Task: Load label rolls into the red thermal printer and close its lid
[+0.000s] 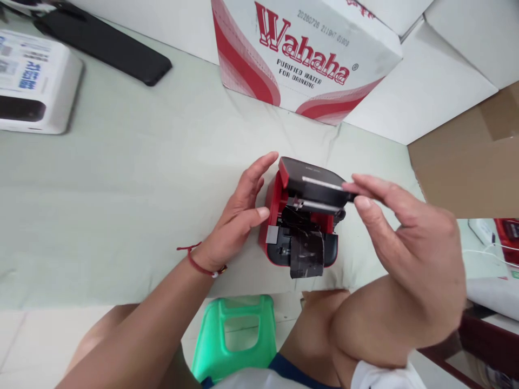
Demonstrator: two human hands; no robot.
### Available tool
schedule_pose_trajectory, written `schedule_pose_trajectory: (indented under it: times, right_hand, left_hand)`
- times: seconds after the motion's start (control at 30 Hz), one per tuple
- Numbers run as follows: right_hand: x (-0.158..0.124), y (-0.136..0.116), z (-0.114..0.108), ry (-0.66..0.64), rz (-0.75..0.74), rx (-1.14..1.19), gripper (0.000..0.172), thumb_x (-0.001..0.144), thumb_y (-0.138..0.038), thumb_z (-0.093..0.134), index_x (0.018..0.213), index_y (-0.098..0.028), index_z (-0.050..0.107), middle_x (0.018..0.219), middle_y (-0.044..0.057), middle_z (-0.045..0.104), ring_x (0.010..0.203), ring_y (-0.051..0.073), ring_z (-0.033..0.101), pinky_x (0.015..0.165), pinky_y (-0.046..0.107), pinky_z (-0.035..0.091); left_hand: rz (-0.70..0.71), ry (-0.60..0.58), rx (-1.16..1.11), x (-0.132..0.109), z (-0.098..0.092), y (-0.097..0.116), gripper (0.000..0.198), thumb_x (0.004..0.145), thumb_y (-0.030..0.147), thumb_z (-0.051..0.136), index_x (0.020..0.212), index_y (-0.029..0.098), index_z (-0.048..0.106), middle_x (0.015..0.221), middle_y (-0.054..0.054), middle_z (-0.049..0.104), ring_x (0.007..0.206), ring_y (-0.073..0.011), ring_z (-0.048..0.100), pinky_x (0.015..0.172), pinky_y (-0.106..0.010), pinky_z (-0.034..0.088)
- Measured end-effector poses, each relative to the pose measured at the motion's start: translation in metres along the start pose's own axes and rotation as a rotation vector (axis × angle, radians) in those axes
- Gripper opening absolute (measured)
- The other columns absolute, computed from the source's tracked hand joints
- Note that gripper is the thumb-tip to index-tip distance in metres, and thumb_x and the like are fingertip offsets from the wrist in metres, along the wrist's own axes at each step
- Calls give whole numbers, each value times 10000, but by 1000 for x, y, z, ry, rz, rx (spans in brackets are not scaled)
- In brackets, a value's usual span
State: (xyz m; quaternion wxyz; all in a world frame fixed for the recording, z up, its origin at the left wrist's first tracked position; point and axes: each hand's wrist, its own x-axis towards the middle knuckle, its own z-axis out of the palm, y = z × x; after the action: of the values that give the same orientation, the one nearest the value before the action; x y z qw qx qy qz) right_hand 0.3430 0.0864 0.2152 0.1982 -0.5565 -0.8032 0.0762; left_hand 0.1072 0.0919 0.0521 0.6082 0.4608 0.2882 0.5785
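Observation:
A small red and black device [273, 216] stands on the pale green tabletop with its black lid [314, 175] raised. Out of its front hangs a dark, glossy strip [307, 254]. My left hand [243, 208], with a red string on the wrist, rests against the device's left side, fingers apart and thumb near the red wall. On the right, my right hand [405, 232] pinches the lid's right edge between thumb and fingers. The inside of the device is dark and partly hidden by the lid.
Behind the device stands a white and red Wahaha carton [300, 59], with more white boxes beside it. A white device [60, 81] and a long black object [109, 43] lie at the upper left. Below the table edge is a green stool [211, 340].

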Motion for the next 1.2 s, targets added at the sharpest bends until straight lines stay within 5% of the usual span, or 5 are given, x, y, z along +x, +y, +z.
schedule_pose_trajectory:
  times: [0.17,0.33,0.6,0.9,1.2]
  right_hand:
    - [-14,-2,-12,-189,-130,-72,333,1167,-164,578,1393,-197,821,1311,74,899,1128,250,887,986,384,735]
    - [-12,-6,-8,-305,-124,-127,379,1167,-142,512,1314,-175,860,1231,75,915,1000,265,911,844,379,762]
    - [-10,-16,-2,-334,-128,-208,436,1094,-91,470,1168,-163,893,1071,100,925,776,287,899,551,343,665]
    - [-11,0,-1,-283,-51,-62,379,1145,-175,519,1231,-217,885,1067,50,928,806,287,902,659,408,731]
    - [-28,-12,-18,-510,-290,127,395,1185,-142,486,1439,-163,788,1438,50,857,1341,165,815,1176,276,650]
  left_hand:
    - [149,-11,1,13,-6,-4,573,1065,579,712,1607,394,689,1539,-39,783,1670,-348,520,1485,-572,271]
    - [233,-46,148,22,-11,-8,748,941,408,938,1625,420,636,1272,-32,818,1500,-316,637,1454,-587,335]
    - [99,-84,117,14,-6,-11,851,994,379,879,1710,555,454,1892,42,401,1809,-329,310,1521,-601,217]
    - [-99,-163,-21,-1,-7,1,860,932,408,919,1701,458,536,1891,-3,419,1791,-405,329,1494,-627,287]
    - [-83,-176,-96,-2,-4,-2,1041,894,359,918,1777,541,396,1968,90,257,1873,-387,15,1520,-662,132]
